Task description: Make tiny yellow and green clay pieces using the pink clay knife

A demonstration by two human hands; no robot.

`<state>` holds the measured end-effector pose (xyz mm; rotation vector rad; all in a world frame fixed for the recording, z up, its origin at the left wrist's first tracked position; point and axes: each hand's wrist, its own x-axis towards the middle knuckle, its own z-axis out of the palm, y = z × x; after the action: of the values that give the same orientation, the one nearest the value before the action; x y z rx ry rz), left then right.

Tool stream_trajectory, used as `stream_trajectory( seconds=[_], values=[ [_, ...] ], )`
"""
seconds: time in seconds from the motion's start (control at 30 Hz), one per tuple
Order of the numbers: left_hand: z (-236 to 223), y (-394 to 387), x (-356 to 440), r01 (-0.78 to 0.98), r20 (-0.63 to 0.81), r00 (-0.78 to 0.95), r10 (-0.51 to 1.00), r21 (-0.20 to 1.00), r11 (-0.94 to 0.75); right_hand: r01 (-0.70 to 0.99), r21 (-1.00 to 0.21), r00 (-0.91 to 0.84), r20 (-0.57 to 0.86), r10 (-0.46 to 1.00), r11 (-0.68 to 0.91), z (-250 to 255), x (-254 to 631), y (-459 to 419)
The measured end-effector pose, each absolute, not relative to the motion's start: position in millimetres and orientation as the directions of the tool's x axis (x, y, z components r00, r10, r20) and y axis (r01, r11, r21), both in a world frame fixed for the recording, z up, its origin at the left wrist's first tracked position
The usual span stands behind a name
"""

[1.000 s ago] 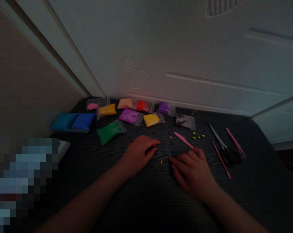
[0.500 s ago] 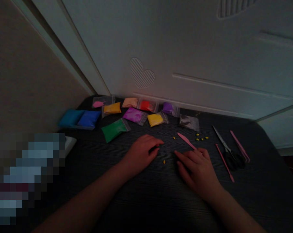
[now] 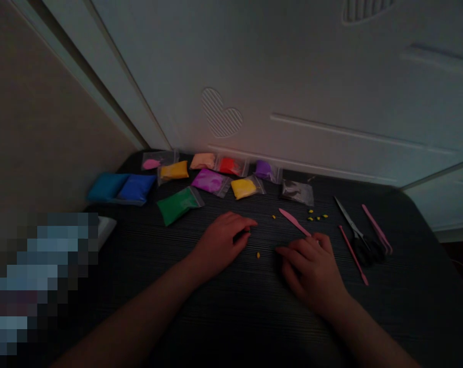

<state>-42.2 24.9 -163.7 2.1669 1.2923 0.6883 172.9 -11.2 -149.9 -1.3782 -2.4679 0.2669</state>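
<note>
Right hand (image 3: 311,268), bare: drawn slightly farther from the small yellow oval piece (image 3: 258,255) than one second ago; left hand (image 3: 224,240), bare, unchanged in its place. Left hand: thumb and index finger curved towards each other, tips close; whether anything is pinched there, cannot tell in the dim light. Right hand: fingers bent, index fingertip near the bench surface, thumb apart from it; the handle end of one pink, knife-shaped tool (image 3: 293,220) disappears at its far fingers, gripped or merely covered, cannot tell. Small yellow oval piece: lying on the dark, grooved bench (image 3: 231,317) between the two hands, touching neither. One tiny yellow piece (image 3: 274,217): just beside the knife-shaped tool's tip. Four small yellow-and-green pieces (image 3: 325,216): loosely grouped beyond the right hand. To the right: one slender pink rod (image 3: 353,254); one pair of black-handled metal scissors (image 3: 354,231); one pink tweezer-like tool (image 3: 376,228). Along the far side, soft-filled clear plastic packets: green (image 3: 180,205), nearest the left hand; yellow (image 3: 244,187); magenta (image 3: 207,181); purple (image 3: 262,170); red (image 3: 229,165); peach (image 3: 203,161); blue (image 3: 137,188); teal (image 3: 107,187). Behind: one pale panel with a ribbed raised heart (image 3: 222,113).
</note>
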Motion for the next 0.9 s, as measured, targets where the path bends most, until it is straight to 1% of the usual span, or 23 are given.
stream_trajectory(
  seconds=[0.3,0.5,0.67,0.9],
  values=[
    [-161.8,24.9,-41.1,0.638,0.151,0.413,0.898,0.655,-0.404,0.804,-0.245,-0.529,0.12,0.84,0.542,-153.3,174.0,-15.2],
    [-161.6,24.4,-41.6,0.628,0.158,0.415,0.896,0.663,-0.408,0.819,-0.237,-0.514,0.101,0.852,0.522,-152.2,175.4,-17.0],
    [-161.7,25.0,-41.1,0.636,0.145,0.423,0.895,0.655,-0.407,0.821,-0.193,-0.533,0.079,0.842,0.538,-151.8,172.3,-13.6],
    [-162.3,25.5,-41.3,0.629,0.152,0.416,0.897,0.664,-0.404,0.836,-0.185,-0.512,0.077,0.855,0.517,-151.3,173.0,-16.0]
  ],
)
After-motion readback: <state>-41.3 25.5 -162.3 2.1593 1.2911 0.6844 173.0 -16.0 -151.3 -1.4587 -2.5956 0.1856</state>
